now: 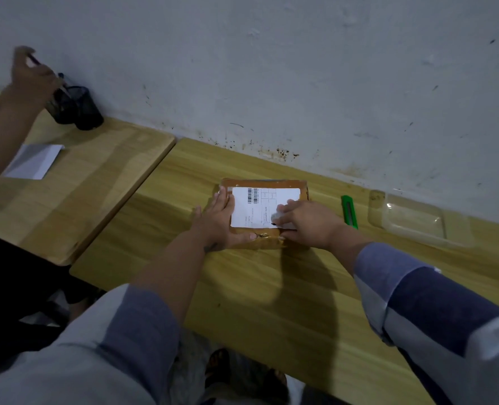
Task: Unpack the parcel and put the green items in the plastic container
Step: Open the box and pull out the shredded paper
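A flat brown parcel (271,184) wrapped in tape lies on the wooden table, with a white shipping label (260,206) on top. My left hand (222,217) lies flat on the parcel's left side, fingers straight, thumb along the near edge. My right hand (306,222) rests on the parcel's right part and grips a small pale marker with a dark tip (280,220) against the label. To the right of the parcel lies a green utility knife (349,211). Beyond the knife, by the wall, sits the clear plastic container (417,220).
The table (271,287) stands against a stained white wall. On a second table at the left another person's hand (30,77) reaches to black mesh pen holders (78,109). A white paper (35,162) lies there.
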